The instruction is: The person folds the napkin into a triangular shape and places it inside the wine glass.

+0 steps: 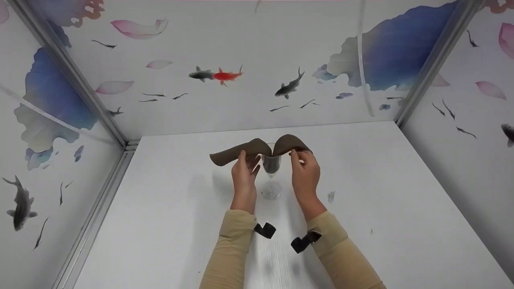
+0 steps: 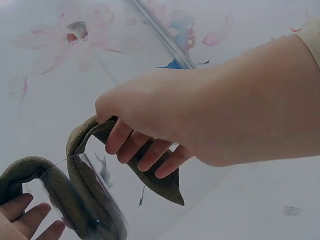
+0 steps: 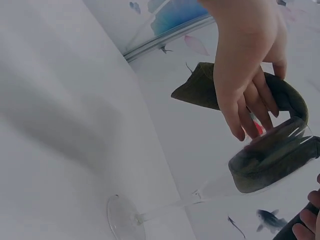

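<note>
A stemmed glass point(image 1: 272, 190) stands upright on the white table. The middle of a long, folded brown-green cloth point(image 1: 235, 154) is tucked down inside its bowl, and the two ends arch out over the rim. With thumb and fingers, my left hand point(image 1: 243, 178) pinches the left end, close to the bowl. My right hand point(image 1: 306, 174) pinches the right end on the other side. In the left wrist view, the cloth point(image 2: 161, 175) hangs past the left fingers. The right wrist view shows the glass's foot point(image 3: 120, 220) and the cloth's lower bend pressed against the clear bowl.
The white tabletop point(image 1: 160, 224) runs back to a wall point(image 1: 257, 108) printed with fish and petals. Side panels with metal corner rails point(image 1: 96, 84) flank it. A small greyish mark point(image 1: 331, 196) lies right of the right hand. Black straps point(image 1: 265, 230) are on both sleeves.
</note>
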Action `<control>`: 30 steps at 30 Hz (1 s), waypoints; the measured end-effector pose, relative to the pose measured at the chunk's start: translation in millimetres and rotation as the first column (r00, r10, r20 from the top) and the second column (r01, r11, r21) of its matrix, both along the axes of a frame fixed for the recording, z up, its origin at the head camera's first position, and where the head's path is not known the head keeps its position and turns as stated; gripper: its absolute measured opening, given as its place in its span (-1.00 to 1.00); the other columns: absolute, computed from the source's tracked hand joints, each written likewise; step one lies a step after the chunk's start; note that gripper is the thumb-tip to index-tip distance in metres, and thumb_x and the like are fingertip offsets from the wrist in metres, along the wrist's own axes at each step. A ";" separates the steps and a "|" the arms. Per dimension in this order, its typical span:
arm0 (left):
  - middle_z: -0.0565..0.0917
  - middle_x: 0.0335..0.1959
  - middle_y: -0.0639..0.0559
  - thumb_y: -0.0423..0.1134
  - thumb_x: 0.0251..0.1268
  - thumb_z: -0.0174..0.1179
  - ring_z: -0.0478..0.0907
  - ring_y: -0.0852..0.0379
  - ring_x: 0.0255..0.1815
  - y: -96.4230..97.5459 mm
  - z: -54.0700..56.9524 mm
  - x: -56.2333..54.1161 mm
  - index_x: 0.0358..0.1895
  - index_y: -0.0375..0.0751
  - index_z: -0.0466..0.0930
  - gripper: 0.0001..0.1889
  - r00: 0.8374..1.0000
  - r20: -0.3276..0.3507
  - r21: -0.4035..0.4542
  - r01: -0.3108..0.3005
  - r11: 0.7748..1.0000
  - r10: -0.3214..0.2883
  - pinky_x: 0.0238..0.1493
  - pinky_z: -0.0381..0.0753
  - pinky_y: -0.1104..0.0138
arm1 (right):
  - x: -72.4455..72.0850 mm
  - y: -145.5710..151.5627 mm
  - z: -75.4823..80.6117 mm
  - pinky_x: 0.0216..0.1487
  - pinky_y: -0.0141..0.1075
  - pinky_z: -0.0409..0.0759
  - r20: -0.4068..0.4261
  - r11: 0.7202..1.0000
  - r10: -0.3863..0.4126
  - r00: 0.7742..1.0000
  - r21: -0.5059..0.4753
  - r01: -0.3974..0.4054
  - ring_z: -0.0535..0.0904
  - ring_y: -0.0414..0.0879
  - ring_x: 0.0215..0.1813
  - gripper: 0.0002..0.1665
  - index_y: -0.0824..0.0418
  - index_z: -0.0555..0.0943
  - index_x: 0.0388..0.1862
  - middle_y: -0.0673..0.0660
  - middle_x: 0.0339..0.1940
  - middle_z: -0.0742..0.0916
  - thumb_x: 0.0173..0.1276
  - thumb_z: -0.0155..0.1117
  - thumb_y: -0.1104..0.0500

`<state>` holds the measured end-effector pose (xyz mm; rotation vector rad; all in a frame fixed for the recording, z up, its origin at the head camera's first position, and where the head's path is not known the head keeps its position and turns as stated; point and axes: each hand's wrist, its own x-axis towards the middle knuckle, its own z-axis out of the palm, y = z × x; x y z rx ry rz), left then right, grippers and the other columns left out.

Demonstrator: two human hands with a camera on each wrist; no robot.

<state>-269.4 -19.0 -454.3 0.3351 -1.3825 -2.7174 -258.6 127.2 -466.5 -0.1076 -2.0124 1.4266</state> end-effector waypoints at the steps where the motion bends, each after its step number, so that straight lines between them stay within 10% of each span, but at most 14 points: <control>1: 0.63 0.07 -0.26 -0.09 0.57 -0.13 0.47 -0.20 0.24 -2.0 -1.1 0.6 0.11 -0.44 0.52 -0.55 1.000 0.000 -0.009 0.009 1.000 -0.009 0.29 0.35 0.04 | 0.4 1.8 -0.3 -0.14 -0.22 0.59 0.001 1.000 -0.004 1.000 0.001 0.004 0.60 -0.12 -0.15 -0.71 0.26 0.71 -0.35 0.07 -0.27 0.70 0.46 0.17 0.12; 12: 0.61 0.08 -0.33 -0.14 0.60 -0.21 0.54 -0.22 0.16 -25.2 -8.5 7.1 0.12 -0.43 0.44 -0.60 0.999 0.022 -0.213 0.052 0.976 -0.048 0.25 0.39 0.00 | 3.9 28.1 -4.7 -0.17 -0.21 0.55 0.033 0.998 -0.032 0.999 0.057 0.030 0.54 -0.08 -0.28 -0.71 0.28 0.69 -0.39 0.10 -0.38 0.67 0.44 0.13 0.17; 20: 0.66 -0.01 -0.24 -0.14 0.55 -0.16 0.63 -0.14 0.03 -41.8 -5.1 15.9 0.15 -0.35 0.47 -0.61 0.992 0.049 -0.416 0.127 0.901 -0.118 0.11 0.52 0.07 | 10.7 49.8 -1.3 -0.12 -0.14 0.50 0.005 0.988 0.014 1.000 0.151 -0.015 0.54 -0.06 -0.25 -0.75 0.28 0.70 -0.39 0.10 -0.39 0.68 0.42 0.16 0.21; 30: 0.65 -0.02 -0.17 -0.10 0.57 -0.10 0.61 -0.10 0.02 -70.4 -1.6 26.5 0.13 -0.32 0.48 -0.63 0.994 -0.015 -0.563 0.079 0.823 -0.105 0.13 0.47 0.02 | 21.5 74.4 -0.2 -0.10 -0.11 0.46 -0.079 0.925 0.069 0.994 0.379 -0.034 0.55 -0.01 -0.16 -0.81 0.26 0.72 -0.29 0.10 -0.32 0.70 0.40 0.22 0.19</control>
